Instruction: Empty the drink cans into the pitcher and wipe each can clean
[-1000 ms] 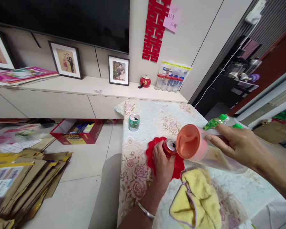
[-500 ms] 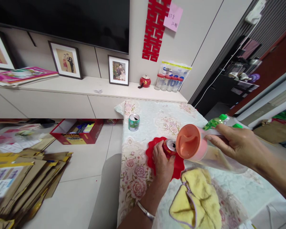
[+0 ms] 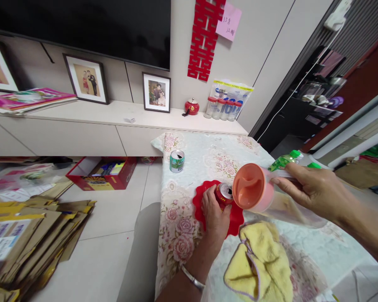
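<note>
Red metal can [image 3: 223,195]: upright cylinder on scalloped red mat [image 3: 237,222]; clock centre.
Left hand [image 3: 214,212]: nearer, thumb and fingers curled round can from 7 o'clock.
Translucent pitcher [image 3: 288,207]: tipped over, coral plastic lid [image 3: 248,186] just beside can at 3 o'clock, long axis towards 4; contact unclear.
Right hand [image 3: 311,188]: closed round pitcher handle [image 3: 282,174].
Yellow cloth [image 3: 267,256]: plush, crumpled, 5 o'clock.
Green can [image 3: 177,162]: metal, upright, 10 o'clock.

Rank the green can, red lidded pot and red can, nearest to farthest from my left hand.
1. Red can: held in your left hand.
2. Green can: ahead, leftward, on the tablecloth.
3. Red lidded pot: on the cabinet beyond.
</note>
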Motion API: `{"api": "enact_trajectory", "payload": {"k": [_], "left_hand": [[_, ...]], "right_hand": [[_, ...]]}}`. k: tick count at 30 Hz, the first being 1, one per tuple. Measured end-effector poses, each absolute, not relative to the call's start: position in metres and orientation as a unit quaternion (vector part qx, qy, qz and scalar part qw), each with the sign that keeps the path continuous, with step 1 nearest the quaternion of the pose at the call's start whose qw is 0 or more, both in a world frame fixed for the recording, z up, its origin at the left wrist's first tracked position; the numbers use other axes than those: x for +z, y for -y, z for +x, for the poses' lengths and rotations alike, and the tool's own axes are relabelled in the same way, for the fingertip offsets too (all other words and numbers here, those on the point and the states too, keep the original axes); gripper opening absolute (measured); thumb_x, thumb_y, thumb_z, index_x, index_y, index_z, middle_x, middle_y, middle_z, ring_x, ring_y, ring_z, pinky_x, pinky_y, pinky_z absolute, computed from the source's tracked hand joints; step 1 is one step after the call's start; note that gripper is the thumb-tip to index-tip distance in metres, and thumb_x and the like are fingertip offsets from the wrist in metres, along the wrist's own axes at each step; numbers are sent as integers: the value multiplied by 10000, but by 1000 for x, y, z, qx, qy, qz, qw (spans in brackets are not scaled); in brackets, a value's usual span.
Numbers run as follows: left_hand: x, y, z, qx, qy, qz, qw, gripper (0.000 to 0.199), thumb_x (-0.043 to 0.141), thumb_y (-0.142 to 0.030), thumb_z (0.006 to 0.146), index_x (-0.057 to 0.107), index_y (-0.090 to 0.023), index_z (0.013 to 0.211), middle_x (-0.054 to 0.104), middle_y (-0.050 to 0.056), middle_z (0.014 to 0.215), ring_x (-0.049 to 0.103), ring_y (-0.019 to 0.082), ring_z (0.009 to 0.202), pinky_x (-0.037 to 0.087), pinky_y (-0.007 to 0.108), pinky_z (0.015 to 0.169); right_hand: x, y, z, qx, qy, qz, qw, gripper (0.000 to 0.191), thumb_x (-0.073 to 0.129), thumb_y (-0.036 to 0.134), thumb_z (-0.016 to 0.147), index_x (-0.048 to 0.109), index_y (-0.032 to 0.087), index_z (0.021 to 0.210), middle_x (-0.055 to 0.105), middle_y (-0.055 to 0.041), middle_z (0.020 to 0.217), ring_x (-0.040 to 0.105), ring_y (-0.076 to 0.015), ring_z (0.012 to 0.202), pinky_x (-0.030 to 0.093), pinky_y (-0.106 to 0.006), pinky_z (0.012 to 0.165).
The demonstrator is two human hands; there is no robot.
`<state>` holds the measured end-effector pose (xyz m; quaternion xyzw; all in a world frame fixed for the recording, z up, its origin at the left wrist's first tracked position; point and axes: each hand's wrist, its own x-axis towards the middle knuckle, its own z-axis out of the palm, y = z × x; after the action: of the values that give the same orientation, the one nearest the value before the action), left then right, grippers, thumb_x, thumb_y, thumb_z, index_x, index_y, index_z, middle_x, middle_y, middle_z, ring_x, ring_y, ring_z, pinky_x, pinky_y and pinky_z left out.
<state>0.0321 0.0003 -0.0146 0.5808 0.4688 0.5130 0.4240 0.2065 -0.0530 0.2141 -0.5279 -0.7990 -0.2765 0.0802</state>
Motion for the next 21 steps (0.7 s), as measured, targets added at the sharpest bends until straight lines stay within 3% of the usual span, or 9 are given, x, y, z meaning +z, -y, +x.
{"api": "enact_trajectory", "payload": {"k": [21], "left_hand": [[-16,0,31,517,-464,585,418,677,751,-69,756,547,-268,1370,639,116,1365,584,349,1339,474,582,1148]], "right_hand": [[214,53,206,-229,786,-565,102,528,417,595,1107,398,254,705,387,69,507,402,-106,395,287,-261,452]]}}
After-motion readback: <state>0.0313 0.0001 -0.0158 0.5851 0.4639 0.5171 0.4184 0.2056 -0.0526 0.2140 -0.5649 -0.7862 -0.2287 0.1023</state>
